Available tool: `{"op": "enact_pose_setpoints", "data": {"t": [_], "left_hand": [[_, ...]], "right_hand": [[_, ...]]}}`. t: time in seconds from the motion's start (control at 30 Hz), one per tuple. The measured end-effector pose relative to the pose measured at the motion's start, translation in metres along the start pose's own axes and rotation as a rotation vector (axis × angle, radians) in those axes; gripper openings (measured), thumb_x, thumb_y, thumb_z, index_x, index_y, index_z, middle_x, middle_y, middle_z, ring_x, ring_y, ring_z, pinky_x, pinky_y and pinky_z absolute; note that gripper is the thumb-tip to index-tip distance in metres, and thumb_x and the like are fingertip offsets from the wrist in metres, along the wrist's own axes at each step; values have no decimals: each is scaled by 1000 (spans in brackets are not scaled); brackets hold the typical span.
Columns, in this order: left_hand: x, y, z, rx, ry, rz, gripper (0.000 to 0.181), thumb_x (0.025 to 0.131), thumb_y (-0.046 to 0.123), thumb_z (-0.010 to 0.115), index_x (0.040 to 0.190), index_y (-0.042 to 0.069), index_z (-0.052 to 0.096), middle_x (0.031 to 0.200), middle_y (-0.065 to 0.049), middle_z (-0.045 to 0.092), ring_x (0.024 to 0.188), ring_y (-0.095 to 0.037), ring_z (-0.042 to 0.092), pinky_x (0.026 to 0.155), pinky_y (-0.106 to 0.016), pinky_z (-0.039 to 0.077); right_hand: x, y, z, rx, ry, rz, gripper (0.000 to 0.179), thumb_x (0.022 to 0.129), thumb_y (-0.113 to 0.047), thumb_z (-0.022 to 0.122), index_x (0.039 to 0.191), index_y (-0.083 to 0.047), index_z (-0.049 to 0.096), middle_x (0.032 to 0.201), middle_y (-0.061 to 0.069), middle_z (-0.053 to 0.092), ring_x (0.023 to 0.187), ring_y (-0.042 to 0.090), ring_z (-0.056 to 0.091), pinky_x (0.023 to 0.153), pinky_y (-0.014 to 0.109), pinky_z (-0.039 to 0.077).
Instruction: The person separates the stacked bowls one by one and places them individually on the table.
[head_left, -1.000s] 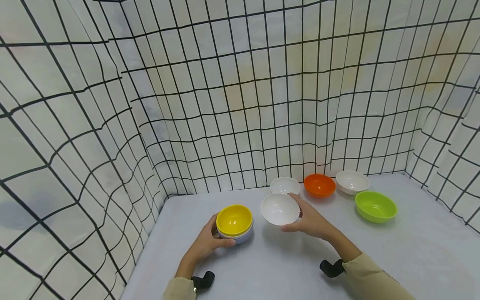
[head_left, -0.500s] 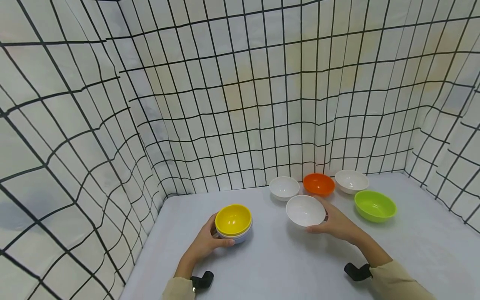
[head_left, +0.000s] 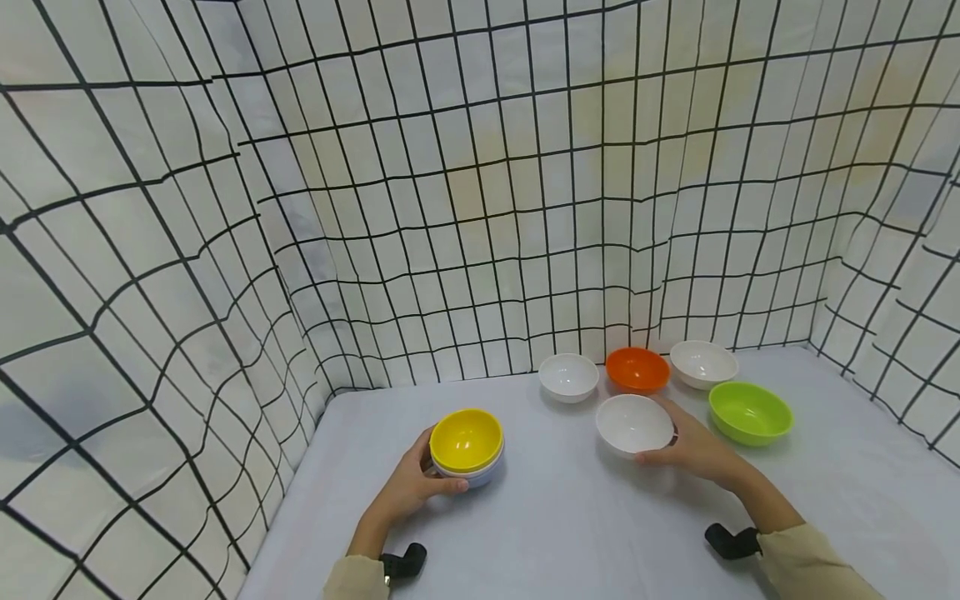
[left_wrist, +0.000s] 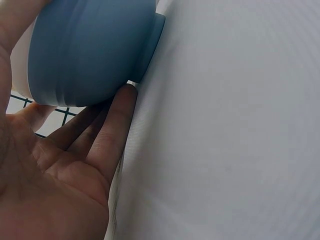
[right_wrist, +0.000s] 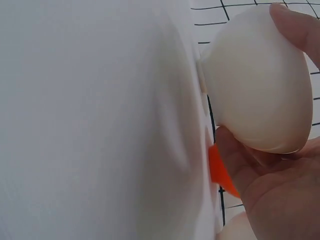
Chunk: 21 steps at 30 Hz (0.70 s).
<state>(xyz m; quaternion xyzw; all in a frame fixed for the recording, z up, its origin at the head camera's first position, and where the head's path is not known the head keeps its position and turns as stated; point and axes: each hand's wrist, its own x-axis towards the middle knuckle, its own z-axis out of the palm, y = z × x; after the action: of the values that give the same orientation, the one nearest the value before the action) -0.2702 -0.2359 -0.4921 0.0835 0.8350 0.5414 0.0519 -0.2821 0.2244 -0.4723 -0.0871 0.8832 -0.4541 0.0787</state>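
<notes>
Left hand [head_left: 408, 483]: stack [head_left: 467, 440] was gripped by partly hidden fingers [left_wrist: 112, 132].
Right hand [head_left: 693, 446]: white bowl [head_left: 632, 423] was pinched, some fingertips covered.

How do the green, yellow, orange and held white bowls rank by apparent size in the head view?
1. Green bowl
2. Yellow bowl and held white bowl, too alike to rank
3. Orange bowl

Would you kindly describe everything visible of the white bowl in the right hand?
The white bowl, possibly plastic or ceramic, is round and glossy inside, with a smooth outer wall and small foot. The right hand holds it mouth-up by its right side, in front of the orange bowl. Whether its foot touches the table is unclear.
</notes>
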Motion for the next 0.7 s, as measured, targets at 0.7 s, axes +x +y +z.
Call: {"op": "enact_pose_setpoints", "data": {"t": [0.7], "left_hand": [[-1,1,-1,-26,-2,2,106,71,32,95,158,25,35,161,-3,44,151,-35,39,125,-64,26]], "right_hand": [[-1,21,-21,-44,-6,73,119,79,-48,86,163,-7,12,162,25,31,141,47,38,111,73,39]]}}
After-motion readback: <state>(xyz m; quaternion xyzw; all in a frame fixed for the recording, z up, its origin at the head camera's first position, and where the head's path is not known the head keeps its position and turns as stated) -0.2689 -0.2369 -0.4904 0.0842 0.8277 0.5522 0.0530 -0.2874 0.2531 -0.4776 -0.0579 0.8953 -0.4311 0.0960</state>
